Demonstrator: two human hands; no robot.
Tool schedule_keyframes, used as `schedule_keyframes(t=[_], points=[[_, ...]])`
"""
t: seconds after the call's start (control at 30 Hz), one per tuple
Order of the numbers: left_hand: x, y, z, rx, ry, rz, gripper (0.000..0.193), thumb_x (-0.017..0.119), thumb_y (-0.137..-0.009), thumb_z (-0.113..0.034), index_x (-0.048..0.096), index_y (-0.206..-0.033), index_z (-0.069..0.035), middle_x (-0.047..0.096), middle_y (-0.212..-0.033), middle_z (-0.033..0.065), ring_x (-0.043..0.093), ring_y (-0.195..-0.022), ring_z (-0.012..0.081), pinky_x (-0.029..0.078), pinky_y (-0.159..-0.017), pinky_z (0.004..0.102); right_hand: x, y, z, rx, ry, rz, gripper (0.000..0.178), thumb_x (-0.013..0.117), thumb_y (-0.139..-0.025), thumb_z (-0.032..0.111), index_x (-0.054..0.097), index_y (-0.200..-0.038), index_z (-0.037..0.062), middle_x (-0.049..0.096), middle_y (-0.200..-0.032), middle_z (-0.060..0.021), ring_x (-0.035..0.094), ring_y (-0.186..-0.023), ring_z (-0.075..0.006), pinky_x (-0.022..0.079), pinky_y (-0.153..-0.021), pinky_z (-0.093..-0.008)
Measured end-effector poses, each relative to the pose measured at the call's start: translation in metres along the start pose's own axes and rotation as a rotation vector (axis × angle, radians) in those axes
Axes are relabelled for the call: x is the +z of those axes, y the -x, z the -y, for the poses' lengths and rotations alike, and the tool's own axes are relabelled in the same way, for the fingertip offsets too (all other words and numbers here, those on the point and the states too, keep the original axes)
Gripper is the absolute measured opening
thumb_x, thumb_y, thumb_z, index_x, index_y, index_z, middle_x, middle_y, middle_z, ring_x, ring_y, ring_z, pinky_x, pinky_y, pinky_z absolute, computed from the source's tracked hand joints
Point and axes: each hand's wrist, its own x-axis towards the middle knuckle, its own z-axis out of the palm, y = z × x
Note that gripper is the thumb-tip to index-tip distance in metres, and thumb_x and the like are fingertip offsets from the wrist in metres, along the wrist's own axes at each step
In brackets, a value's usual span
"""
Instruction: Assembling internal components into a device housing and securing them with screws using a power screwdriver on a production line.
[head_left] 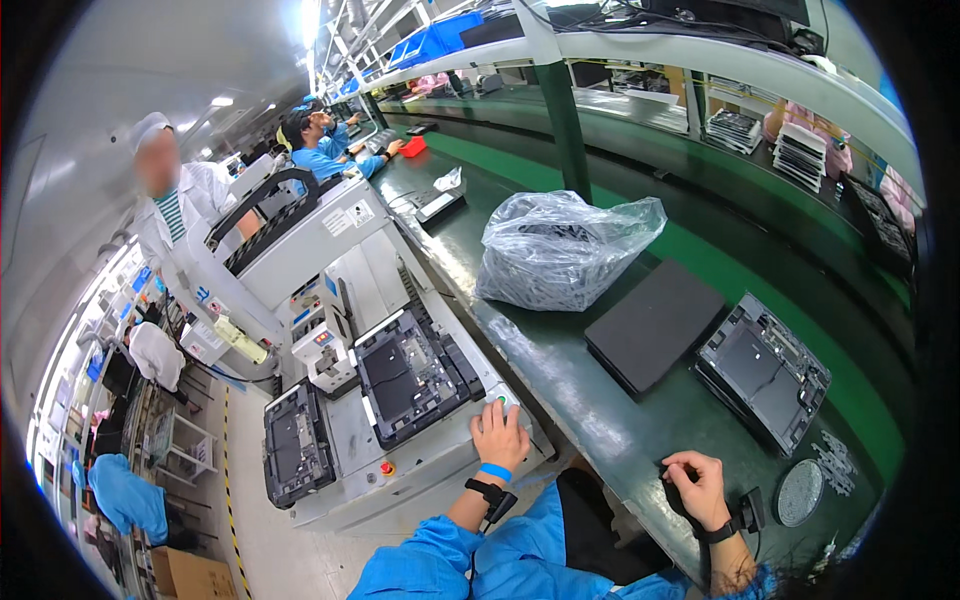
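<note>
My left hand rests on the front corner of a grey bench machine, its fingers stretched out and touching a green button. On the machine, a black device housing with exposed circuitry sits in a fixture near that hand. A second such housing lies in the fixture to the left. My right hand is over the green bench's near edge, fingers curled in; whatever they hold, if anything, is hidden. Beside it are a round clear dish of small parts and a scatter of small metallic pieces.
A stack of open housings lies right of a black flat pad on the green bench. Farther back stands a clear plastic bag. A red emergency knob sits on the machine's front. A white-coated person stands behind the machine.
</note>
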Motion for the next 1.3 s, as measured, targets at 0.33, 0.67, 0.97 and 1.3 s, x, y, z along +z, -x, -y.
schedule_keyframes(t=[0.33, 0.67, 0.97, 1.3], points=[[0.003, 0.002, 0.001, 0.010, 0.003, -0.029, 0.044, 0.071, -0.071, -0.019, 0.066, -0.115, -0.014, 0.057, -0.131, 0.0134, 0.051, -0.124, 0.0304, 0.037, -0.098, 0.0507, 0.000, 0.000, 0.000, 0.010, 0.009, -0.004, 0.010, 0.066, -0.089, 0.002, 0.074, -0.093, -0.0032, 0.073, -0.076, -0.0091, 0.072, -0.070, -0.0144, 0.054, -0.066, -0.0266], [0.006, 0.007, 0.009, -0.026, -0.012, 0.040, 0.050, 0.073, -0.072, -0.022, 0.062, -0.120, -0.014, 0.054, -0.136, 0.0150, 0.049, -0.128, 0.0337, 0.034, -0.103, 0.0544, 0.006, -0.006, 0.000, 0.000, -0.022, 0.002, 0.009, 0.065, -0.089, 0.000, 0.073, -0.092, -0.0042, 0.073, -0.074, -0.0090, 0.070, -0.068, -0.0127, 0.054, -0.065, -0.0255], [0.003, 0.027, 0.014, 0.071, 0.111, 0.041, 0.057, 0.067, -0.077, -0.017, 0.059, -0.133, -0.013, 0.046, -0.153, 0.0171, 0.044, -0.141, 0.0324, 0.035, -0.112, 0.0490, -0.005, 0.001, -0.042, 0.020, -0.068, 0.006, 0.008, 0.061, -0.096, 0.003, 0.066, -0.095, -0.0031, 0.065, -0.071, -0.0057, 0.062, -0.064, -0.0105, 0.049, -0.060, -0.0248], [-0.076, 0.085, 0.110, 0.017, 0.176, -0.108, 0.052, 0.070, -0.081, -0.016, 0.061, -0.133, -0.015, 0.060, -0.136, 0.0147, 0.056, -0.127, 0.0349, 0.041, -0.108, 0.0531, -0.044, -0.018, -0.131, 0.277, -0.075, 0.369, 0.040, 0.033, -0.112, 0.032, 0.050, -0.145, 0.0182, 0.069, -0.102, -0.0045, 0.053, -0.065, -0.0089, 0.041, -0.053, -0.0238]])
